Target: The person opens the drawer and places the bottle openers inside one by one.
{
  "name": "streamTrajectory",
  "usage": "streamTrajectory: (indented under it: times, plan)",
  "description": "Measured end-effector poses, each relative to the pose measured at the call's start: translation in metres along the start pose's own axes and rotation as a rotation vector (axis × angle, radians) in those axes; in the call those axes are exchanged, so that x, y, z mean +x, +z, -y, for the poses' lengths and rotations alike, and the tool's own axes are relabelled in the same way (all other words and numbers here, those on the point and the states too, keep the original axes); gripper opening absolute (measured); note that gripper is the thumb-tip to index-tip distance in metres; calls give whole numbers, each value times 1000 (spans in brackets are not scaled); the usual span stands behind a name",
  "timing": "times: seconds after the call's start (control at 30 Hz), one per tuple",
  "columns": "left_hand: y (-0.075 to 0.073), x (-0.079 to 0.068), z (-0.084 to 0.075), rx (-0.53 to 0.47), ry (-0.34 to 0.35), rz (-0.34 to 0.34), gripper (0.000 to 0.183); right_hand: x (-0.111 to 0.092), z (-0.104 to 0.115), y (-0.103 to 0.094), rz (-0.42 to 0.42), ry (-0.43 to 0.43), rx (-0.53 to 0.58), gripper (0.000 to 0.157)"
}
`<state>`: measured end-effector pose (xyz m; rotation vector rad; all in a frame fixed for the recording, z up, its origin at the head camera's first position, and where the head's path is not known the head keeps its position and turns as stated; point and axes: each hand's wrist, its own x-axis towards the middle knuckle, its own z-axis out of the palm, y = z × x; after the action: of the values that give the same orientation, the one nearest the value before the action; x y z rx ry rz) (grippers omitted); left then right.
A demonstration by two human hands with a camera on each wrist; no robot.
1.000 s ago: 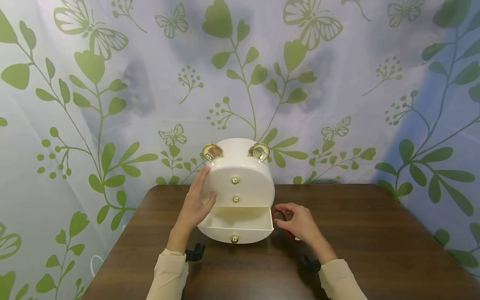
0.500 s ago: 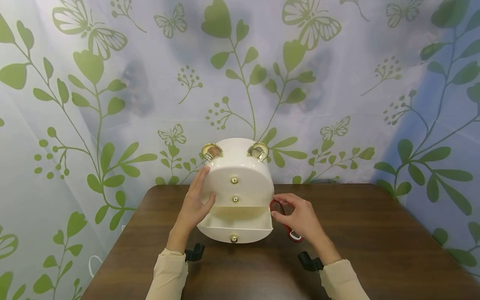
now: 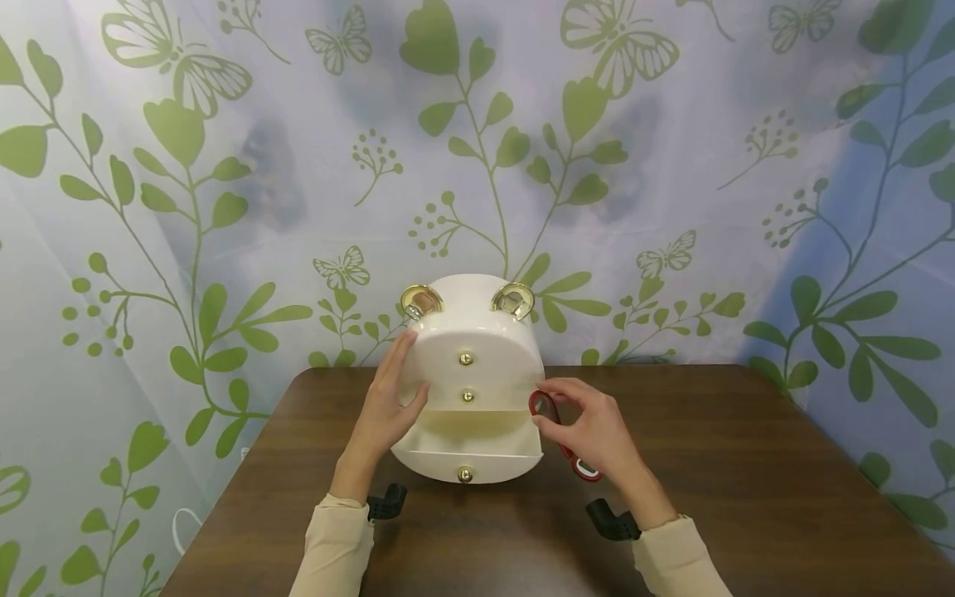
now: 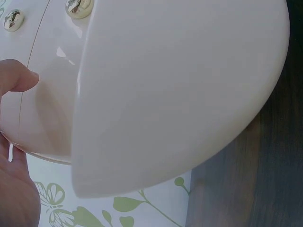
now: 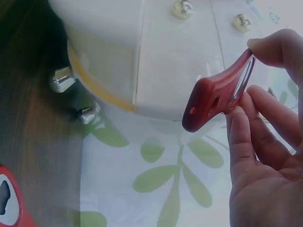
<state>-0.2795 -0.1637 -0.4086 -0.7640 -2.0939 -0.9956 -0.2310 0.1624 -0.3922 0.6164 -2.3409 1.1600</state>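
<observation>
A white drawer box (image 3: pixel 440 365) with gold ears and round gold knobs stands on the table, its bottom drawer (image 3: pixel 507 466) pulled out. My left hand (image 3: pixel 388 410) lies along the box's left side, fingers fairly straight and thumb on its front. Between thumb and fingers, my right hand (image 3: pixel 593 424) pinches a red-rimmed object (image 5: pixel 213 97) with a shiny oval face, held beside the box's right side. Its exact kind does not show. A second red object (image 5: pixel 21 208), with a white oval and a dark centre, lies on the table below that hand.
The brown wooden table (image 3: pixel 709 464) extends on both sides of the box. Behind it hangs a cloth (image 3: pixel 477 207) printed with green leaves and butterflies. Short metallic feet (image 5: pixel 63 79) show under the box. A white cable (image 3: pixel 179 531) hangs at the table's left.
My right hand has lifted the red-rimmed object up and slightly left, toward the box. The second red object shows more fully on the table. My left hand has stayed in place.
</observation>
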Motion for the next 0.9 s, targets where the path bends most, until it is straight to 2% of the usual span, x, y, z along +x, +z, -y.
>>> streamTrajectory:
  times: [0.43,0.9]
  plan:
    - [1,0,1,-5,-12,0,89,5,13,3,-5,-24,15,41]
    - [1,0,1,-12,-10,-6,87,12,24,28,-27,-124,15,34]
